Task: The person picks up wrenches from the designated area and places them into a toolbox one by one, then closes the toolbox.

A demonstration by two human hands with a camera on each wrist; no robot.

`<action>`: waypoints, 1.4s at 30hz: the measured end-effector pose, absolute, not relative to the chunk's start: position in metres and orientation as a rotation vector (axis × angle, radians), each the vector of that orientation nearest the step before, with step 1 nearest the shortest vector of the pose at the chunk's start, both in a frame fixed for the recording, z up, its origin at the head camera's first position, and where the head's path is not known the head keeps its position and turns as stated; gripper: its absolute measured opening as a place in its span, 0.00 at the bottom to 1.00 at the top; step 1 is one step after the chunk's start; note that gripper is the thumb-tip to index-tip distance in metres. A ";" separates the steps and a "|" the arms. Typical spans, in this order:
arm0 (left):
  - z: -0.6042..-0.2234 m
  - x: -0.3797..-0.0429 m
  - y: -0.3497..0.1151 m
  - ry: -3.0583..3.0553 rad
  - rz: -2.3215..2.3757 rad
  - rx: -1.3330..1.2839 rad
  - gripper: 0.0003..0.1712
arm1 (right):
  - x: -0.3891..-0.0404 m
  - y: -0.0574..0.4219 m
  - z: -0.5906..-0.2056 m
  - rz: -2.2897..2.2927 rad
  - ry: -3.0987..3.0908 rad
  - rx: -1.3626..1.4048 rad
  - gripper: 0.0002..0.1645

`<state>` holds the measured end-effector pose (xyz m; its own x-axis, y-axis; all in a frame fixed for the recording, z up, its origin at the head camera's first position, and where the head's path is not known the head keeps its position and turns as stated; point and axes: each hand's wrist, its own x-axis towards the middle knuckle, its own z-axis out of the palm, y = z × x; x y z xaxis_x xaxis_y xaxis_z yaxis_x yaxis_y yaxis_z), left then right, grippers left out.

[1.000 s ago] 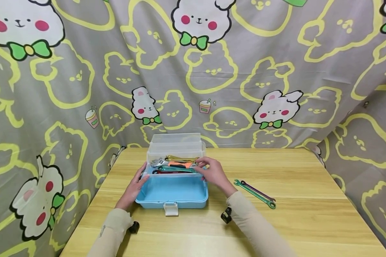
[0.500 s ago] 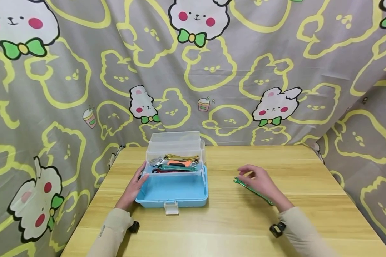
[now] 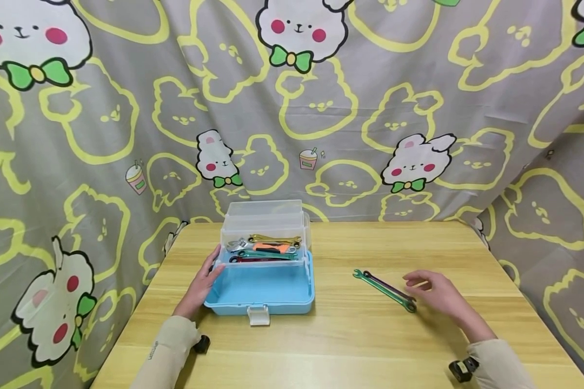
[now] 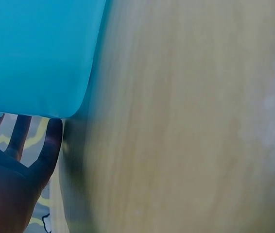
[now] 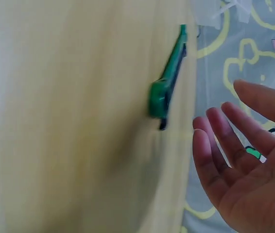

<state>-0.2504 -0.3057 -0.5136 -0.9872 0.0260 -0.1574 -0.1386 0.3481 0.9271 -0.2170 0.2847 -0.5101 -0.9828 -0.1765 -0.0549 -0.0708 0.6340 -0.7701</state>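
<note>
A blue toolbox [image 3: 260, 308] stands open, its clear tiered trays raised at the back. My left hand [image 3: 204, 281] holds its left side, thumb at the rim and fingers on the outer wall; the left wrist view shows the fingers [image 4: 50, 148] against the blue plastic. In the clear tray lie gold wrenches [image 3: 274, 239], an adjustable wrench [image 3: 238, 245], an orange-and-black handle [image 3: 270, 248], a teal wrench [image 3: 267, 254] and a dark red wrench [image 3: 255, 260]. My right hand [image 3: 438, 294], loosely bent and holding nothing, hovers right of a green combination wrench [image 3: 384, 290] and a dark purple wrench [image 3: 386, 284].
The wooden table [image 3: 360, 346] extends around the toolbox, with bare wood between it and the two loose wrenches. A white latch [image 3: 259, 315] hangs from the toolbox front. A patterned curtain [image 3: 340, 124] hangs directly behind the table.
My right hand has left the tray, crossed above the two loose wrenches and come to their right side. My left hand has stayed on the toolbox.
</note>
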 end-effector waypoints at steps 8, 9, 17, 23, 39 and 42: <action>-0.526 -0.255 -0.311 2.460 1.712 -0.099 0.40 | -0.212 0.293 -0.528 -1.313 2.585 -0.257 0.30; -0.522 -0.253 -0.309 2.457 1.715 -0.101 0.40 | -0.213 0.293 -0.529 -1.317 2.582 -0.271 0.30; -0.505 -0.248 -0.302 2.452 1.702 -0.099 0.40 | -0.218 0.296 -0.530 -1.248 2.645 -0.244 0.28; -0.530 -0.261 -0.313 2.477 1.703 -0.100 0.39 | -0.221 0.298 -0.531 -1.223 2.648 -0.226 0.26; -0.529 -0.258 -0.313 2.491 1.714 -0.075 0.40 | -0.223 0.286 -0.532 -1.131 2.673 -0.250 0.27; -0.523 -0.255 -0.311 2.476 1.719 -0.079 0.40 | -0.223 0.286 -0.532 -1.122 2.672 -0.233 0.25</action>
<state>-0.2546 -0.3112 -0.5234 -0.9907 0.0291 -0.1330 -0.1144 0.3515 0.9292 -0.2225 0.2855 -0.5321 -0.9599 -0.2350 -0.1528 -0.0555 0.6935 -0.7183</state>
